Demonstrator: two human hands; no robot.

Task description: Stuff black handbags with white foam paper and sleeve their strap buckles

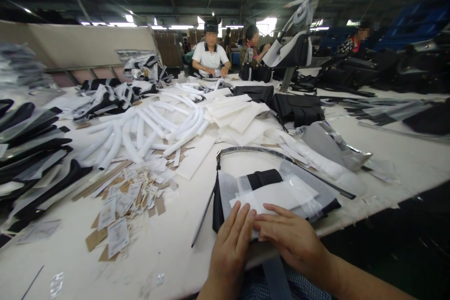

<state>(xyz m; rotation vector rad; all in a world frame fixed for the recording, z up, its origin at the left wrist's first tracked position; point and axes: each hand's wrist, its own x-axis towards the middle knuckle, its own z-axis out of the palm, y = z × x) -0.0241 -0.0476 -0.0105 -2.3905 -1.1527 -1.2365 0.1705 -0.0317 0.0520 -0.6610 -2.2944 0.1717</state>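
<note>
A black handbag lies on the near edge of the table, its front covered by translucent wrapping. Across it rests a white sheet of paper, and the bag's black strap loops out behind. My left hand lies with outstretched fingers on the lower edge of the sheet and wrapping. Beside it, my right hand is laid over the same edge, thumb and fingers extended, its fingertips meeting the left hand. Both palms hide the bag's lower middle.
Paper tags with strings lie to the left, near stacked black pieces. Behind are white foam tubes, white sheets and black bags. A metal post stands at the back; a co-worker sits across the table.
</note>
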